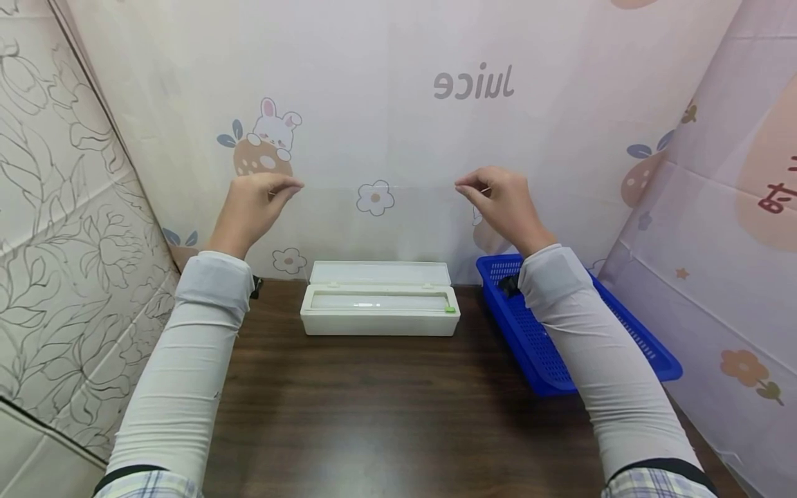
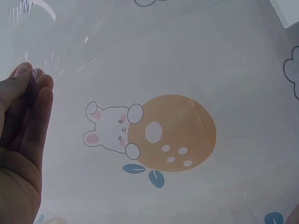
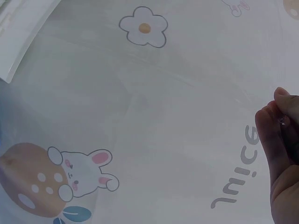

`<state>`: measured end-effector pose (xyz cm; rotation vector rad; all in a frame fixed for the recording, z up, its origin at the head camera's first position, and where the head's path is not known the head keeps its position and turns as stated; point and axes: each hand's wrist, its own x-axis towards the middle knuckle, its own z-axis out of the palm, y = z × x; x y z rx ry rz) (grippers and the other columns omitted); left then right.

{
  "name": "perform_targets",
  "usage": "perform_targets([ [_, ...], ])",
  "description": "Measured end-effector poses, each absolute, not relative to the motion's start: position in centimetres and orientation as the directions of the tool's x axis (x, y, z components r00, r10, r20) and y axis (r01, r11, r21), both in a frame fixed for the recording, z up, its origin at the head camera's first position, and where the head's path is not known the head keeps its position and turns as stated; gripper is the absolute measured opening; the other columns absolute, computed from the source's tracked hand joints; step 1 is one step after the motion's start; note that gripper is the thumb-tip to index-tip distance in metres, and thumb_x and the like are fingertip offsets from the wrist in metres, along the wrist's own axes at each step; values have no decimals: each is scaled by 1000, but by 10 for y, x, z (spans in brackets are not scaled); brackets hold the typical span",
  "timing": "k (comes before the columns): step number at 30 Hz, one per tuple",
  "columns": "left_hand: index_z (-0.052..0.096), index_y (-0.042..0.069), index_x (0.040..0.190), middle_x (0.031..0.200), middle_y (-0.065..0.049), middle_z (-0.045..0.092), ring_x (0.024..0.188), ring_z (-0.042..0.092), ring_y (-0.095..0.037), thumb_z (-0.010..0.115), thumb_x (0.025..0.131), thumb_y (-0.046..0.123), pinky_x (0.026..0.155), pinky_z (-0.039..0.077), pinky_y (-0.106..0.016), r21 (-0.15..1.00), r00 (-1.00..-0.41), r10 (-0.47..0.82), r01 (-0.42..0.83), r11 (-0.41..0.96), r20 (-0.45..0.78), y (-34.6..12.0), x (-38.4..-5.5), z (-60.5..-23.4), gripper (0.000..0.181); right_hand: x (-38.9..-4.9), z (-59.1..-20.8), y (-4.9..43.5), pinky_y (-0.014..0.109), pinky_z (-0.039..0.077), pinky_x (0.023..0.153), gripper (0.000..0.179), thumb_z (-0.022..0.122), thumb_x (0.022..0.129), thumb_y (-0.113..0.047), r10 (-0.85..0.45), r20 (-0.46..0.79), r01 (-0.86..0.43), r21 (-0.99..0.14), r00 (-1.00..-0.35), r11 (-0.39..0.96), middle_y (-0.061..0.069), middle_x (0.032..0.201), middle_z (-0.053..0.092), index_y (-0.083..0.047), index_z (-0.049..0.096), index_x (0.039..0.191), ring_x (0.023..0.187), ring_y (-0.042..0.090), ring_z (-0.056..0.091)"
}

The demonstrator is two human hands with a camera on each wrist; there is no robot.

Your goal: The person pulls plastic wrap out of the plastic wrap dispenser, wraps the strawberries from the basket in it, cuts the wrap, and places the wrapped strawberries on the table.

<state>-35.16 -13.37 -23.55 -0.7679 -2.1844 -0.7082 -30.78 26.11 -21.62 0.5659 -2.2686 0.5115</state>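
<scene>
A sheet of clear cling film (image 2: pixel 52 59) shows by its glints and creases in the left wrist view; in the head view only a faint top edge is visible between the hands. My left hand (image 1: pixel 252 207) pinches it at the left, thumb against fingertips. At about the same height, my right hand (image 1: pixel 506 206) pinches the other side. Below and between both hands stands a white cling film dispenser (image 1: pixel 380 325), its lid (image 1: pixel 380 274) raised at the back. A green slider (image 1: pixel 450 309) sits at the right end of its cutting bar. The film's lower part is hard to make out.
A blue plastic basket (image 1: pixel 519 339) lies on the right under my right forearm. The dispenser rests at the back of the dark wooden table (image 1: pixel 373 401). Printed cloth walls (image 1: pixel 386 124) close in the back and both sides.
</scene>
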Motion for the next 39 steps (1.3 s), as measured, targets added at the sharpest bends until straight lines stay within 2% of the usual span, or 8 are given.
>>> perform_targets([
  [22,72,10,102,99,-9,72,82,63,-17,61,90,20,76,54,-38,215,-539,322,710,671,778,-135,-352,-228,19,-306,-210,261,34,56,70,20,62,90,-25,-243,732,-535,-191,-636,823,4,93,69,-10,71,99,77,9,58],
  [30,72,10,104,99,-9,72,83,63,-17,60,91,22,85,50,-41,226,-554,315,700,678,771,-136,-351,-226,21,-305,-208,260,33,55,69,19,63,89,-25,-240,743,-539,-187,-624,821,5,92,69,-9,71,97,75,9,58],
  [36,72,9,104,98,-9,72,80,62,-16,60,91,21,74,51,-37,220,-542,320,710,669,777,-135,-351,-224,21,-303,-206,260,33,55,69,21,62,90,-26,-229,736,-523,-194,-637,830,5,92,69,-9,70,98,73,8,58],
  [39,72,9,104,98,-9,72,80,62,-17,60,91,21,75,51,-38,219,-539,320,712,666,779,-135,-349,-223,21,-302,-205,260,31,55,67,21,62,90,-26,-235,738,-525,-186,-633,830,5,91,69,-9,70,98,72,8,58],
])
